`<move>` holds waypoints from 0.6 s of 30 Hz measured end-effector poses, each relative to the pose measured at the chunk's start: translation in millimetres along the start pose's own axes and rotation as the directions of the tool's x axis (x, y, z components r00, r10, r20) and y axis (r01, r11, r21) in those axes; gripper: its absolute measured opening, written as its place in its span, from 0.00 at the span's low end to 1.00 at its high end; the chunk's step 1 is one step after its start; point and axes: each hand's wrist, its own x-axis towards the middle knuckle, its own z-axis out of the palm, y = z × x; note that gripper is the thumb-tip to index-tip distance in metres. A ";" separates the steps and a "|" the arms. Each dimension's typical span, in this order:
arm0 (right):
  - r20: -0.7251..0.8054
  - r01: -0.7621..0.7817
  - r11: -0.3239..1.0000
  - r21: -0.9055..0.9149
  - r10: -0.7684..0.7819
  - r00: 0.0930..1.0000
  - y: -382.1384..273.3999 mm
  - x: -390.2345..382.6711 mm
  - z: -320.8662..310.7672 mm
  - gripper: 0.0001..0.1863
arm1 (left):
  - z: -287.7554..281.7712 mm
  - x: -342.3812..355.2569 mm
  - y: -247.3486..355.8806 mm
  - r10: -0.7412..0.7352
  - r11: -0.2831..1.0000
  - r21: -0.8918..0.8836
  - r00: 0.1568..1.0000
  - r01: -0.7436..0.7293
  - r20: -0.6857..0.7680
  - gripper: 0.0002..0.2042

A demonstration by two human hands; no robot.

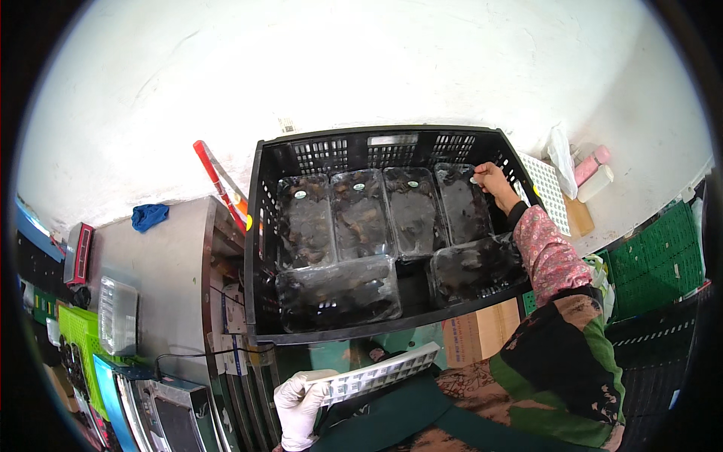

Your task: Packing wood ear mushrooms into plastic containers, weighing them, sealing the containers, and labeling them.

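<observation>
A large black crate (399, 328) stands in front of me, holding several clear-wrapped packs with dark contents. Three packs in the back row, such as the leftmost pack (305, 226), each bear a small oval sticker (300, 194) near the far end. My right hand (493, 184), bare, reaches over the back row's rightmost pack (461, 207). Its fingers are pinched at that pack's far end, a small pale sticker showing at the fingertips. In front of the crate, my left hand (300, 407), in a white glove, grips a white sticker sheet (380, 374) by its left end.
A metal table (169, 279) on the left bears a blue cloth (150, 217) and clear containers (117, 316). Red-handled tools (218, 184) lean against the wall. Right of the crate are another white sheet (544, 188), a pink bottle (591, 164) and green crates (655, 260). A cardboard box (482, 331) sits below.
</observation>
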 end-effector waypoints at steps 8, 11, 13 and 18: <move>-0.010 0.205 0.864 -0.459 -0.236 0.972 43.8 33.1 23.9 0.19 | 16.2 -2.3 0.8 0.024 0.997 -0.069 0.999 -0.028 -0.046 0.07; -0.201 0.245 0.724 -0.645 -0.470 0.860 61.9 29.0 33.1 0.23 | 16.1 -10.1 0.0 0.017 0.996 -0.086 0.997 -0.023 -0.069 0.06; -0.298 0.164 0.818 -0.552 -0.377 0.877 44.8 31.1 38.9 0.21 | 12.8 -21.4 0.2 0.014 0.996 -0.085 0.990 -0.027 -0.140 0.05; -0.076 0.238 0.958 -0.158 -0.252 0.965 10.0 29.5 20.3 0.11 | -0.8 -14.9 -6.9 0.057 0.983 -0.154 0.962 -0.101 -0.266 0.02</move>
